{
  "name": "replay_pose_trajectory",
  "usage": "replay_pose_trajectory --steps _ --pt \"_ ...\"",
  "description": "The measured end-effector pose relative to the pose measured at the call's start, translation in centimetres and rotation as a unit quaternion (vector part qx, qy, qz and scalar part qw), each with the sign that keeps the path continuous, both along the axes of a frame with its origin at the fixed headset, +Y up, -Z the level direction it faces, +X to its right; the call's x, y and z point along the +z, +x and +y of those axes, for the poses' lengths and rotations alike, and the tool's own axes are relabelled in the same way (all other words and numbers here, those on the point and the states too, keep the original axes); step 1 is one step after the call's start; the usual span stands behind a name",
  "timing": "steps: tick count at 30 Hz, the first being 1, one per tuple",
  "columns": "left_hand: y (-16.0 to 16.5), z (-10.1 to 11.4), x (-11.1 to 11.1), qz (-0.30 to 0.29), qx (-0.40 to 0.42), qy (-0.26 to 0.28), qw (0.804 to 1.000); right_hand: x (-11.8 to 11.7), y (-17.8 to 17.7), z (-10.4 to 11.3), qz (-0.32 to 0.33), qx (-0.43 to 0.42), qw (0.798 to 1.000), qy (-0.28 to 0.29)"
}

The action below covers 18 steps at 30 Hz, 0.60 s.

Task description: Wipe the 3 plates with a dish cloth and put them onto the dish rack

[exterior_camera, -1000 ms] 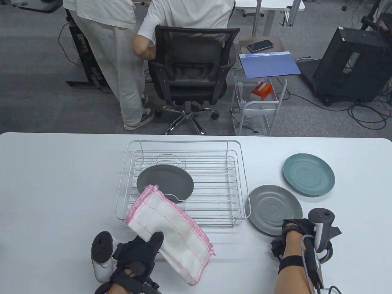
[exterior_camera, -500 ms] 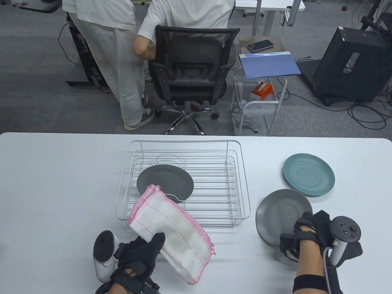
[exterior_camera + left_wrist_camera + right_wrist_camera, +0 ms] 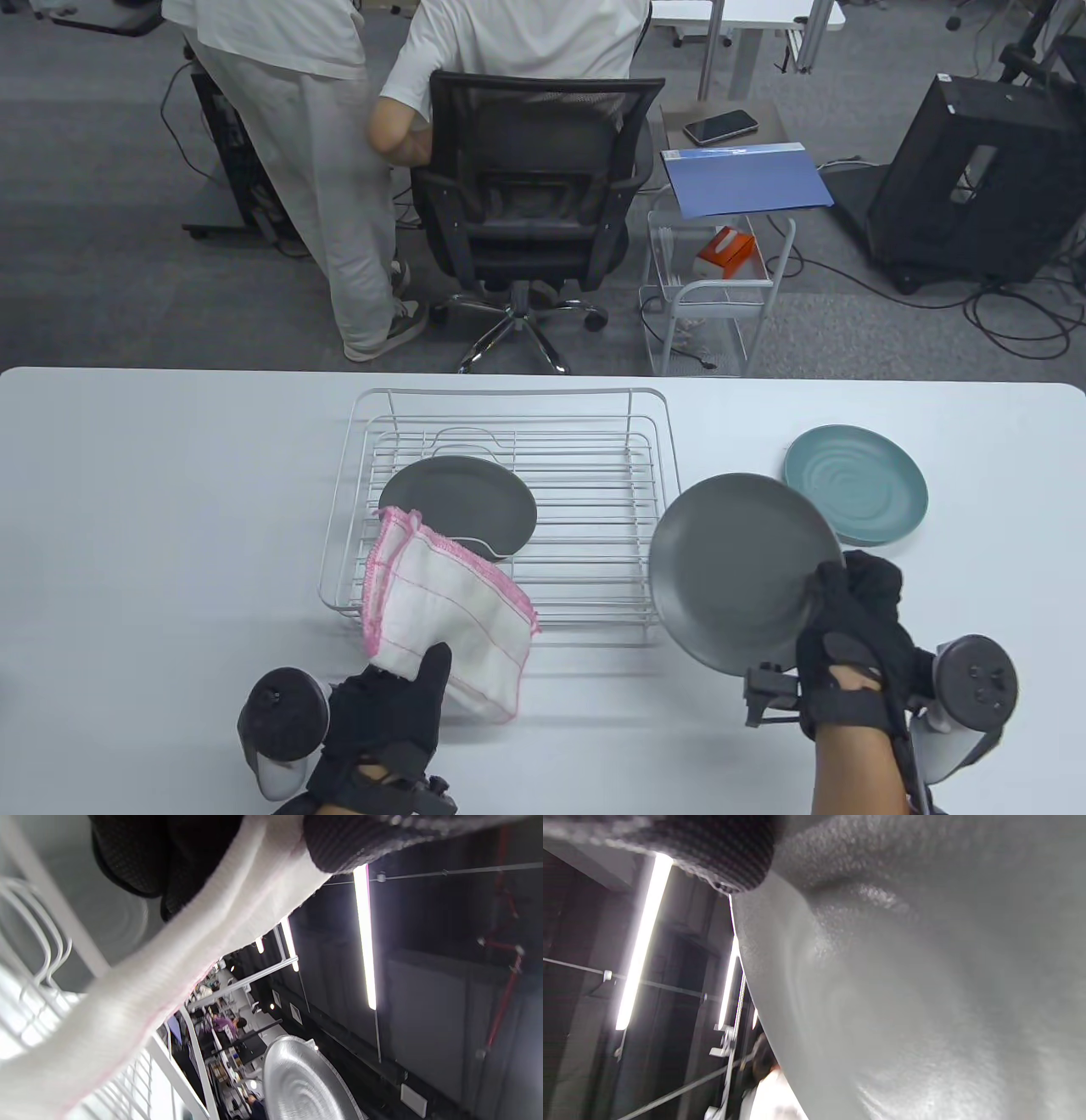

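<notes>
My right hand (image 3: 848, 632) grips a grey plate (image 3: 742, 570) by its near right rim and holds it tilted above the table, right of the dish rack (image 3: 509, 501). That plate fills the right wrist view (image 3: 925, 993) and shows low in the left wrist view (image 3: 303, 1086). My left hand (image 3: 399, 705) holds the white dish cloth with pink edging (image 3: 445, 607), its far end draped over the rack's near left corner. The cloth (image 3: 161, 963) crosses the left wrist view. A dark grey plate (image 3: 458, 501) lies in the rack. A teal plate (image 3: 857, 484) sits on the table at the right.
The white table (image 3: 153, 526) runs across the lower half of the table view. Beyond its far edge stand an office chair (image 3: 534, 204) with a person seated, a standing person (image 3: 314, 170), a wire trolley (image 3: 713, 289) and a black case (image 3: 976, 187).
My right hand lifted the grey plate off the table, tilted it up and carried it left toward the rack. The cloth bunched up and shortened as my left hand drew it in.
</notes>
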<state>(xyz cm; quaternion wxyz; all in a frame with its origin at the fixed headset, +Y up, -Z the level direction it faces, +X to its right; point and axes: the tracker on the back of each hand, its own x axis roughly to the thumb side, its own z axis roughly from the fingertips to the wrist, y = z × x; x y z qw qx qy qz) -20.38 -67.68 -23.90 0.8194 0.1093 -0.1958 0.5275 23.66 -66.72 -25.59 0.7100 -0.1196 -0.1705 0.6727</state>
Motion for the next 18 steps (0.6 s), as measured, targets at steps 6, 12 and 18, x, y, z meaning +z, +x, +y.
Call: replay_pose_trajectory --steps 6,12,18 --pt "2.2 1.6 2.1 0.065 -0.192 0.143 0.969 -0.6 -7.3 -3.4 0.136 -0.064 0.988 -0.035" --pt "5.5 0.8 2.2 0.027 -0.363 0.159 0.918 -1.4 -10.9 -5.9 0.245 -0.115 0.963 -0.009" --pt "7.5 -0.5 1.5 0.002 -0.457 0.1 0.884 -0.2 -12.4 -6.3 0.281 -0.106 0.954 0.011"
